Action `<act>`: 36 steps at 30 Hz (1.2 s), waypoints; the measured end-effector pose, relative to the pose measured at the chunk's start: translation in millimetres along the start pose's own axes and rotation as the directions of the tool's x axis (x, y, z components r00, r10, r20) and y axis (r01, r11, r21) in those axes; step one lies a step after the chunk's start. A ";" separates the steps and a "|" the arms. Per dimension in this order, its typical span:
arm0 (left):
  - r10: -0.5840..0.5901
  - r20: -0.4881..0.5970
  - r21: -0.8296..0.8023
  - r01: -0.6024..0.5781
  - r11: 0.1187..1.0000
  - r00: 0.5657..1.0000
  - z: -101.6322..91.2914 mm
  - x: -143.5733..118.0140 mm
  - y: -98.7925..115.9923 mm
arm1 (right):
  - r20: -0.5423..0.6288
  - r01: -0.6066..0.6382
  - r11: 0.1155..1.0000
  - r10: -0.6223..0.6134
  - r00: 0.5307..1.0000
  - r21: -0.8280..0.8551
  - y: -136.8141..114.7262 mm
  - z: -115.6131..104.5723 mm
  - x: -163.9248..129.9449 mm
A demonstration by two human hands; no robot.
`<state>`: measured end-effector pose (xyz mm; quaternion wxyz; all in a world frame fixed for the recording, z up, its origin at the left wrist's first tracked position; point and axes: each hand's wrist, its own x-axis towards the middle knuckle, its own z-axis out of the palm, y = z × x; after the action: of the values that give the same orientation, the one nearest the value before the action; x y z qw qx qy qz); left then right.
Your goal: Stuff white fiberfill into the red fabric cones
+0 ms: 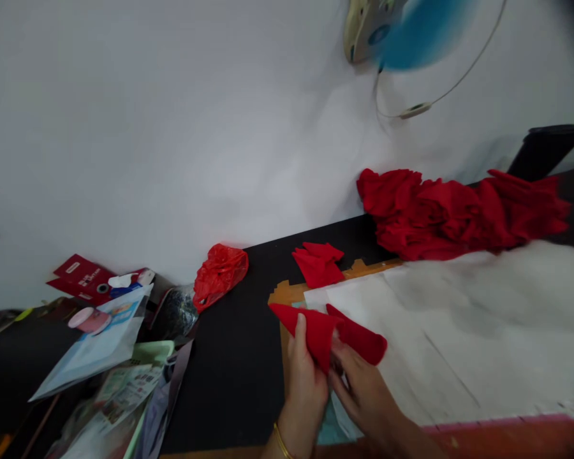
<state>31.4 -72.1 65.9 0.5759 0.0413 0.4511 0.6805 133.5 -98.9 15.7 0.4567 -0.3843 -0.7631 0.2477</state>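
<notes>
My left hand (pixel 303 373), with a gold bangle at the wrist, grips a red cloth piece (pixel 310 328) folded into a cone, its point toward the left. At the cone's wide end is my right hand (pixel 363 386), its fingers closed at the cloth edge and its fingertips partly hidden. Another flap of red cloth (pixel 363 338) sticks out beyond the right hand; whether it joins the cone I cannot tell. A small stack of red cloth pieces (pixel 319 262) lies just past the hands.
A large heap of red cloth (pixel 459 213) sits at the back right behind white sheeting (pixel 459 319). On the dark table (pixel 224 382) lies a red plastic bag (pixel 220 274). At left is a green bin (pixel 160 350) of papers. A blurred blue fan (pixel 425 35) hangs above.
</notes>
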 end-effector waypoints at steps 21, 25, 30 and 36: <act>-0.097 0.320 0.165 0.046 0.985 0.943 -12.2 -21.5 6.5 | 0.135 0.009 1.000 -0.006 0.991 -0.027 14.3 -2.9 5.8; 0.029 0.263 0.141 -0.068 0.988 0.964 -8.8 -10.9 21.9 | 0.195 0.188 0.977 -0.165 0.967 -0.104 20.9 -4.7 -3.3; 0.016 0.120 0.086 -0.027 0.996 0.993 -7.4 -4.1 20.8 | -0.010 0.209 0.971 -0.211 0.977 -0.114 17.4 -9.3 -20.7; 0.002 0.292 0.123 -0.040 0.992 0.956 -4.8 -20.2 9.9 | 0.016 -0.088 0.956 0.087 0.996 0.281 0.2 4.7 -12.4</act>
<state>27.9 -90.7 78.9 0.6250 0.1824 0.4033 0.6430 133.0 -109.1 7.1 0.4940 -0.3487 -0.7031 0.3741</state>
